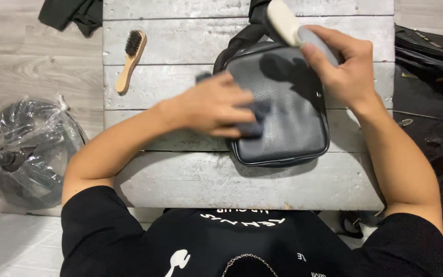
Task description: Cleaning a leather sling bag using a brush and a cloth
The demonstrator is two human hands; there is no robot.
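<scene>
A small black leather bag (283, 105) lies flat on the grey plank table (190, 179), its strap (242, 38) trailing off toward the far edge. The left hand (214, 105) presses a dark grey cloth (255, 120) against the bag's front panel; its fingers are curled over the cloth and pinch it, and the hand is motion-blurred. The right hand (342, 64) is raised over the bag's far right corner with its fingers wrapped closed around a pale cream bottle (293, 25), which is tilted with its grey end toward the bag.

Judging risks: nothing pins the bag except the pressure of the left hand, so a hard stroke could slide it across the planks. The tilted bottle could release more than wanted onto the leather, or onto the table, if it is squeezed while angled like this. Whether its cap is on cannot be told.

As for containers, the bag is zipped shut and its contents are hidden; the bottle is opaque, so its fill cannot be seen.

A wooden brush (131, 59) with dark bristles lies well apart on the left part of the table, untouched. On the floor to the left stands a round black base wrapped in clear plastic (32, 149), and dark cases (429, 56) lie to the right.
</scene>
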